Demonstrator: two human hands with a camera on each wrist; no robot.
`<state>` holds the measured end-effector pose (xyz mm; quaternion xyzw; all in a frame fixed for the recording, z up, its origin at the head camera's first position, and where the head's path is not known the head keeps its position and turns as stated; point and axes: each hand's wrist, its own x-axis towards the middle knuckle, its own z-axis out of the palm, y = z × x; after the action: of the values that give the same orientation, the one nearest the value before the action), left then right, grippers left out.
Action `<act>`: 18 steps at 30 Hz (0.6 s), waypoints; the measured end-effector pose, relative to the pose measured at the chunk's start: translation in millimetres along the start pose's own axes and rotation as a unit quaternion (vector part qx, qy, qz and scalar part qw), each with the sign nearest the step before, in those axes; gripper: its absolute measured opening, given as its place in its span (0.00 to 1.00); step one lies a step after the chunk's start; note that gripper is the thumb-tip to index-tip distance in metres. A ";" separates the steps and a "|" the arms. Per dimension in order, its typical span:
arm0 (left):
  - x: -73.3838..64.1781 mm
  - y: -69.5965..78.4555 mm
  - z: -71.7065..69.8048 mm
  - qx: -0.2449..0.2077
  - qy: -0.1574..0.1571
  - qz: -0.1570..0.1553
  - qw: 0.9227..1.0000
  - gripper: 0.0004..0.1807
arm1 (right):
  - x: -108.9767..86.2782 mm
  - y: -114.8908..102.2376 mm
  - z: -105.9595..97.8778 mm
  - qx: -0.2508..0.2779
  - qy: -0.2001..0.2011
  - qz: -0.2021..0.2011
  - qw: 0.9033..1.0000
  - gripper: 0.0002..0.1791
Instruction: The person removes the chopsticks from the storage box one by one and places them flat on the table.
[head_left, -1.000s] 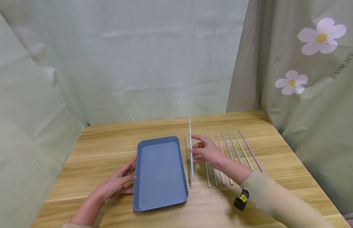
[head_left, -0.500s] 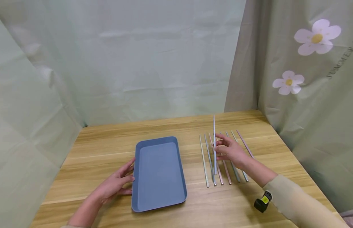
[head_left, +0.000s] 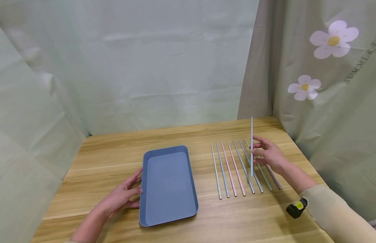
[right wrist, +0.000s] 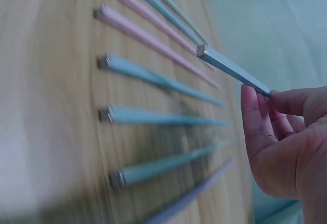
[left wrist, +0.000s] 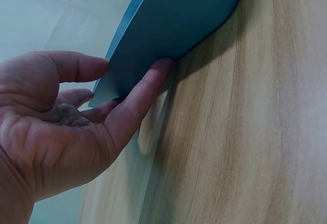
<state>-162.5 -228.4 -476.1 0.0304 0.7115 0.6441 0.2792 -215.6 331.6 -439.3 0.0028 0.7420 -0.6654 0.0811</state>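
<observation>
My left hand (head_left: 122,195) touches the left side of a blue-grey rectangular tray (head_left: 142,202), its fingers spread along the outer wall. In the left wrist view, a fingertip (left wrist: 163,66) rests low on that wall and another digit meets the rim. My right hand (head_left: 271,157) pinches a light blue chopstick (head_left: 252,165) between thumb and fingers, raised over the right part of a row of chopsticks. Its square, silvery end (right wrist: 201,50) points away from the palm in the right wrist view. The row includes a green (head_left: 216,175), a pink (head_left: 238,175) and a purple chopstick (head_left: 276,179).
The chopsticks lie side by side right of the tray, fanning slightly. The wooden table (head_left: 112,158) has a curtain (head_left: 175,67) behind it and a flower-patterned one (head_left: 333,108) at the right. A small black device (head_left: 296,208) sits at my right wrist.
My right hand has carried the light blue chopstick rightward, from beside the tray across the row towards its right end. My left hand stays against the tray.
</observation>
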 end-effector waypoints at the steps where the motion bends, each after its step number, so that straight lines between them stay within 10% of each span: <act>1: -0.2 -0.1 -0.1 0.000 0.000 0.000 1.000 0.47 | 0.2 -0.2 -4.8 -0.002 0.003 0.000 1.000 0.40; 18: -1.1 1.3 0.5 -0.002 0.005 -0.003 1.000 0.46 | 2.7 12.3 -77.8 -0.090 -0.059 0.042 0.993 0.39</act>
<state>-161.7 -228.1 -474.6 0.0246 0.7117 0.6448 0.2778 -225.9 409.5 -443.9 -0.0127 0.7923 -0.5908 0.1521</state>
